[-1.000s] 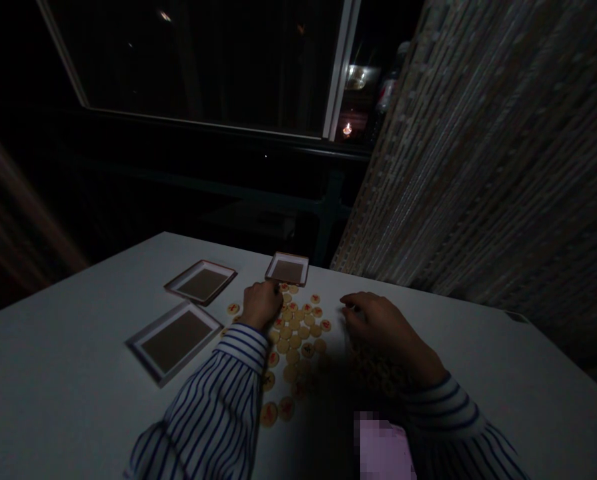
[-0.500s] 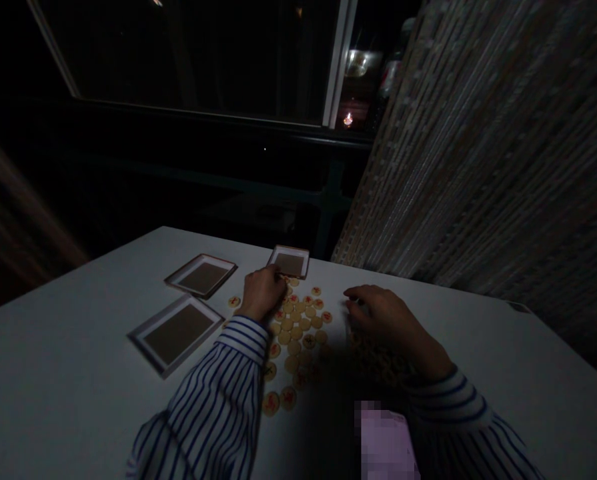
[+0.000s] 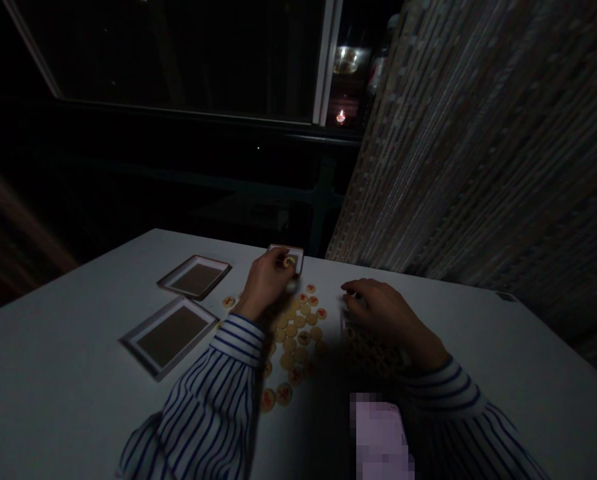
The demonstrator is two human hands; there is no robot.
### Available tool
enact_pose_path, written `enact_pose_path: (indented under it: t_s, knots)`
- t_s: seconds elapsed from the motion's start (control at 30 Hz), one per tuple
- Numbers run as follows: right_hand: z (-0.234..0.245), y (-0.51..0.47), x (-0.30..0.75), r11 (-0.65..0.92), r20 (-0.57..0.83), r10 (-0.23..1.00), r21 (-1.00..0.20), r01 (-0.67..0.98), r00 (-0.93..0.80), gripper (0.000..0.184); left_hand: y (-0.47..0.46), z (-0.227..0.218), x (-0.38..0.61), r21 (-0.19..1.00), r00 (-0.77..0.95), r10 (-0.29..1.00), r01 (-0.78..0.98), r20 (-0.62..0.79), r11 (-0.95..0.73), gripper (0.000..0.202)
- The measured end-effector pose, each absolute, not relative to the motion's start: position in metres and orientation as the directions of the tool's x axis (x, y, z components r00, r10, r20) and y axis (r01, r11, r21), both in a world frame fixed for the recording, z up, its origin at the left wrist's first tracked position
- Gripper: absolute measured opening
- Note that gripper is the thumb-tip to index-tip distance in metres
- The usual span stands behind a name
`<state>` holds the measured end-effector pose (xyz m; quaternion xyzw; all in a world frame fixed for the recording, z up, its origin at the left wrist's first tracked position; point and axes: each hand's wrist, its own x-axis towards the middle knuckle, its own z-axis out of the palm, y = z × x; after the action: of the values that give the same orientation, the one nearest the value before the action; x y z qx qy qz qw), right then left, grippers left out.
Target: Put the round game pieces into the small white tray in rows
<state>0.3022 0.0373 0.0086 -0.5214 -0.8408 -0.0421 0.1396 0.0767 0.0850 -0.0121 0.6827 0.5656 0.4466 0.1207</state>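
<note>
Head view, loose disks (image 3: 304, 337): scattered between the hands.
Right hand (image 3: 385, 317): over shaded disks (image 3: 373, 352); fingers curled, grip unclear.
Left hand (image 3: 267, 277): fingers clamped on one disk (image 3: 289, 261); light edge pinch suits.
Box (image 3: 299, 259): at that disk; a high wrist should clear its wall.

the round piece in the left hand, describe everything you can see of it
The round, yellowish, wooden-looking disc is held between thumb and fingers of the left hand. Its face, turned to the camera, bears a dark marking too small to read. It appears in front of the far shallow, white-walled tray; contact there can't be told.
</note>
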Motion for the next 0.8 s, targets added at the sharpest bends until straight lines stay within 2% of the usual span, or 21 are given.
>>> enact_pose_path:
  t_s: [0.47,0.8]
  knots:
    - [0.019,0.031,0.313,0.443,0.357,0.853,-0.113,0.889,-0.380,0.031,0.068,-0.001,0.118,0.738,0.072,0.847,0.455,0.527,-0.498,0.034]
    - [0.023,0.021,0.329,0.434,0.370,0.863,-0.196,0.879,-0.343,0.029,0.051,0.004,0.141,0.687,0.163,0.810,0.452,0.563,-0.569,0.035]
